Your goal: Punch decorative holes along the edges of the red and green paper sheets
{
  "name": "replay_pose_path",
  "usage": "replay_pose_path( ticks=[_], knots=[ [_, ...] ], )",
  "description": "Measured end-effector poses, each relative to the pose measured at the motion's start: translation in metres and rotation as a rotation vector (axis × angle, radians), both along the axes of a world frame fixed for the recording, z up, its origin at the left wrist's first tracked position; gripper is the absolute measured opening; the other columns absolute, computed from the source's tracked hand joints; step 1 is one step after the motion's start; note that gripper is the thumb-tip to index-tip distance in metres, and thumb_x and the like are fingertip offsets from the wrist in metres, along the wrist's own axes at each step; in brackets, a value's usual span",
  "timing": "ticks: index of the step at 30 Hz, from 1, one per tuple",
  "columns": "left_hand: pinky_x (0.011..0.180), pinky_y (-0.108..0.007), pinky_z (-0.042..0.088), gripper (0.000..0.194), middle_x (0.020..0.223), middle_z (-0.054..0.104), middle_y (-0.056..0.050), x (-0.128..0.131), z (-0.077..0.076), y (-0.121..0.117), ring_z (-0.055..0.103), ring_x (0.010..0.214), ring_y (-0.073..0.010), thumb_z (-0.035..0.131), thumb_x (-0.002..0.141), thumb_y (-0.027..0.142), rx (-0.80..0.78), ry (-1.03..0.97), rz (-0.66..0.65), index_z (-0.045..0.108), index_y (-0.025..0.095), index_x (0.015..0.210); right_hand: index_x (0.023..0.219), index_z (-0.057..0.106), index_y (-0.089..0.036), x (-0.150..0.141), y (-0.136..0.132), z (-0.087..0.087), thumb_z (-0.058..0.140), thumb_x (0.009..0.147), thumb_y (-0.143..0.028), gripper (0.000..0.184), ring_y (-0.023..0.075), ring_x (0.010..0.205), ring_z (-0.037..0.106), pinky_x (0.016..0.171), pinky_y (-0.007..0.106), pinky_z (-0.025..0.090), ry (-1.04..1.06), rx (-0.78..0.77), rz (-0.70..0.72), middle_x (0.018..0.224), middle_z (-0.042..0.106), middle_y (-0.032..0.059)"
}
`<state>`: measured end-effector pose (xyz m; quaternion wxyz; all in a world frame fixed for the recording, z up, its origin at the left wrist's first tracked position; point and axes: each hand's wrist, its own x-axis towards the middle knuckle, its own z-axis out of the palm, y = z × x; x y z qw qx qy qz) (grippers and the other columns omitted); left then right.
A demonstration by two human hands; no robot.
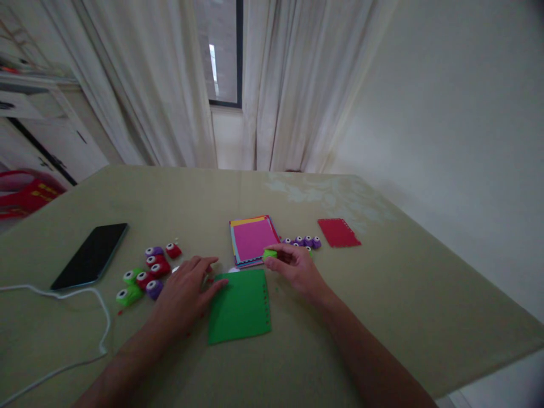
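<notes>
A green paper sheet [238,309] lies on the table before me, with a row of small holes down its right edge. My left hand [187,292] is open over the sheet's upper left corner, its thumb on the paper and its fingers spread. Between the thumb and fingers of my right hand [300,269] is a small green craft punch [269,255], just above the sheet's upper right corner. Left of my left hand sits a cluster of red, green and purple craft punches [144,279]. Several purple punches [308,241] stand behind my right hand, partly hidden by it.
A stack of coloured sheets [255,238], pink on top, lies beyond the green one. A red sheet [338,232] with notched edges is farther right. On the left are a black tablet [91,255] and a white cable [104,317]. Tiny red scraps dot the tabletop [187,190].
</notes>
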<state>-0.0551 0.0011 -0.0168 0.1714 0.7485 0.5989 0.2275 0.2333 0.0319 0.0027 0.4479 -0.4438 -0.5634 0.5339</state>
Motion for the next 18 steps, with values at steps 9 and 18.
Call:
replay_pose_path(
  ticks=[9,18],
  knots=[
    [0.098,-0.048,0.049,0.045,0.117,0.069,-0.011,-0.0013,-0.0030,0.0019,0.063,0.110,-0.0356,0.074,0.086,0.055,-0.054,0.046,-0.046,0.075,0.023,0.116,0.104,0.081,-0.021,0.0053,0.0004,0.0043,0.094,0.073,-0.048,0.043,0.0182,0.077,0.072,0.077,0.033,0.058,0.148,-0.135,0.050,0.088,0.080,0.0036],
    [0.085,-0.042,0.047,0.029,0.101,0.070,-0.008,-0.0045,-0.0084,0.0049,0.064,0.098,-0.0319,0.073,0.086,0.052,-0.110,0.021,-0.112,0.076,0.024,0.092,0.103,0.081,-0.019,0.0084,-0.0045,-0.0005,0.087,0.082,-0.042,0.032,0.0164,0.071,0.060,0.065,0.029,0.044,-0.302,0.035,0.232,0.080,0.071,0.0020]
  ],
)
